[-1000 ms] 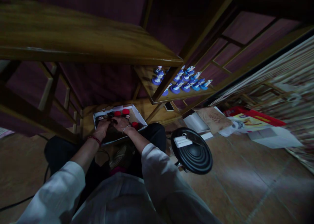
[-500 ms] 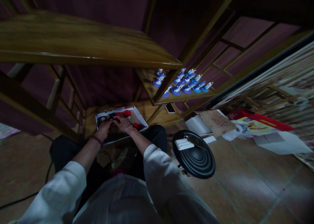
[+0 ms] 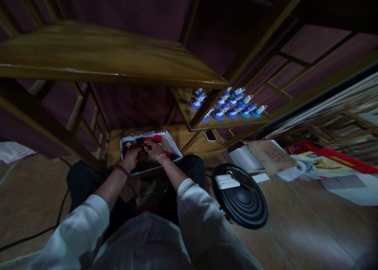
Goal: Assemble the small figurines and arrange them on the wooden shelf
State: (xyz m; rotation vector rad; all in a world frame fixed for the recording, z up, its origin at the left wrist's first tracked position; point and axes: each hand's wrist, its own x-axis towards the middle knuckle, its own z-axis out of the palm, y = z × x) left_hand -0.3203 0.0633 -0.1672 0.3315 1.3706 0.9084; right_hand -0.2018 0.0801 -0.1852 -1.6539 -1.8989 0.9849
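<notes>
A shallow white box (image 3: 175, 145) lies on the low wooden shelf before my knees, with several red round pieces (image 3: 157, 138) and small dark figures in it. Over its left half is my left hand (image 3: 130, 158), fingers curled downward; shadow hides whatever they hold. My right hand (image 3: 152, 149) reaches in beside it, its fingers bent round a small dark figure (image 3: 140, 141) whose details are too dim to read. A pale-faced dark figure (image 3: 128, 144) lies in the box's back left corner, beyond my left hand.
Several purple and blue figurines (image 3: 235, 110) stand on a middle shelf to the right. A phone (image 3: 210, 135) lies on the lower shelf. Beside my right knee, a round black stool (image 3: 243, 201) carries a white item (image 3: 226, 181). Cartons (image 3: 247, 159) lie beyond; a wooden shelf (image 3: 112, 59) overhangs the box.
The view has shifted slightly, so everything sits a little further right. My left hand has drawn back a little from the right hand; both remain in the box.
</notes>
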